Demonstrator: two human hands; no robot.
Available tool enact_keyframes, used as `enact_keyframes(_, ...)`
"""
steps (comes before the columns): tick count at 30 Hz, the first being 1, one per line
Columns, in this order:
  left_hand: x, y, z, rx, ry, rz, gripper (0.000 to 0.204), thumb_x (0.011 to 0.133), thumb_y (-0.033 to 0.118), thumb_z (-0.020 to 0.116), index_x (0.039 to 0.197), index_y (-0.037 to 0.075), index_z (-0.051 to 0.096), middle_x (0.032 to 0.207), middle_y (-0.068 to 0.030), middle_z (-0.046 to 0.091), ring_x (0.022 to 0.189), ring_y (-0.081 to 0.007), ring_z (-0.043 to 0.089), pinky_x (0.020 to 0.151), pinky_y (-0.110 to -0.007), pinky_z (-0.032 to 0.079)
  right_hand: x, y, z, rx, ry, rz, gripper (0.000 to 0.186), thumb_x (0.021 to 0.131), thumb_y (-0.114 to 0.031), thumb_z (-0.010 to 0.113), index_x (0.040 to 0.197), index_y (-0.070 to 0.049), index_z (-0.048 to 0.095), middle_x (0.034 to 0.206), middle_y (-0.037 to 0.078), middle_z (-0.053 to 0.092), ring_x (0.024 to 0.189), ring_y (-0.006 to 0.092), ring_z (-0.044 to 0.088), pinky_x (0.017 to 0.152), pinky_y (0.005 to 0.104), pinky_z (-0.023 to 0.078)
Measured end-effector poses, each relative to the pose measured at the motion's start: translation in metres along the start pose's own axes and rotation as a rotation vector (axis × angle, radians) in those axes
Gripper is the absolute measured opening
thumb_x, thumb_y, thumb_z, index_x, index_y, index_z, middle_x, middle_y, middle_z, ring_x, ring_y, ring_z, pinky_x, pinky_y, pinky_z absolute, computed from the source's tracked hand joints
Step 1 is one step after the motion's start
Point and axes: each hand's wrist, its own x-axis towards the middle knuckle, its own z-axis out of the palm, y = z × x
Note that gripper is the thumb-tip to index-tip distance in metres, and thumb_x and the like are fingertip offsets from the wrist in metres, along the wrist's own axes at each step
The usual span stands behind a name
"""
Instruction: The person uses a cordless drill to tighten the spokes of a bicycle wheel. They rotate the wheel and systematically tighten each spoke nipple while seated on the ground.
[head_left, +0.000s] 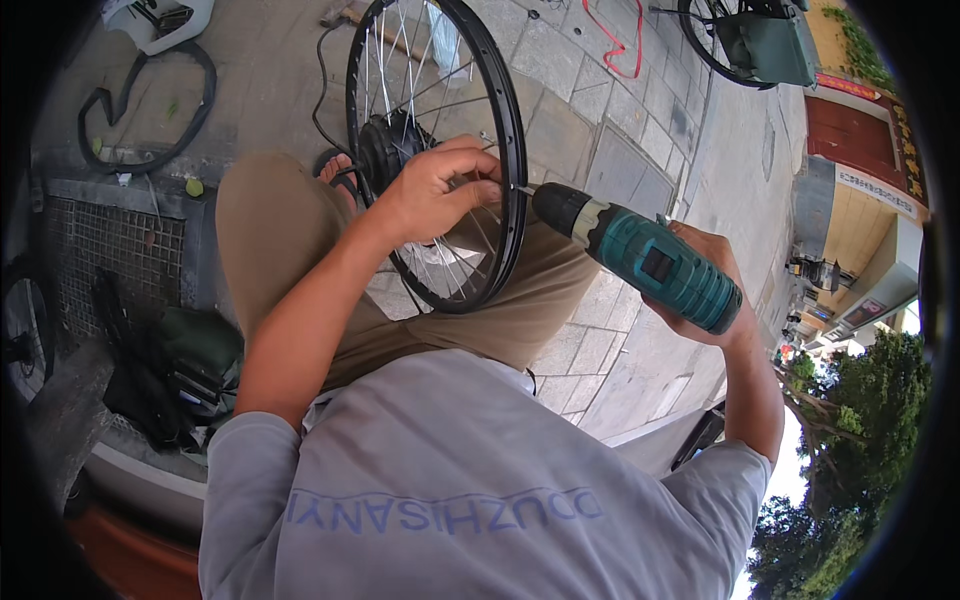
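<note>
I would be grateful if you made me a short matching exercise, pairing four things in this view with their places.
Things
1. Teal-and-black power drill
2. Black-rimmed, wire-spoked wheel
3. Thin red cord
4. Black, rubber-like bent loop

Places
A. Near the picture's top edge, right of the wheel
B. At the picture's upper left
C. In the right hand
D. Before the person's lap, the left hand at its inner side

Pairs: 1-C, 2-D, 3-A, 4-B.
</note>
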Motion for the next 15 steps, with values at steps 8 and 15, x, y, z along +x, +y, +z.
enact_keyframes(8, 0.004, -0.020, 0.012, 0.043, 0.042, 0.075, 0.015, 0.099, 0.006, 0.079, 0.112, 0.000, 0.074, 0.098, -0.0049, 0.061, 0.087, -0.0170, 0.060, 0.078, -0.030, 0.049, -0.003, 0.003, 0.008, 0.134, 0.031, 0.080, 0.040, 0.073, -0.016, 0.084, 0.109, -0.004, 0.072, 0.094, 0.015, 0.071, 0.084, 0.0387, 0.070, 0.075, 0.0404, 0.057)
enact_keyframes(15, 0.004, -0.020, 0.011, 0.054, 0.032, 0.073, 0.015, 0.100, 0.006, 0.078, 0.112, -0.001, 0.073, 0.098, -0.0053, 0.059, 0.086, -0.0169, 0.059, 0.077, -0.030, 0.048, 0.015, -0.004, -0.008, -0.288, 0.076, -0.196, 0.052, 0.068, -0.017, 0.083, 0.118, -0.007, 0.071, 0.087, 0.009, 0.065, 0.083, 0.0349, 0.068, 0.078, 0.0431, 0.053)
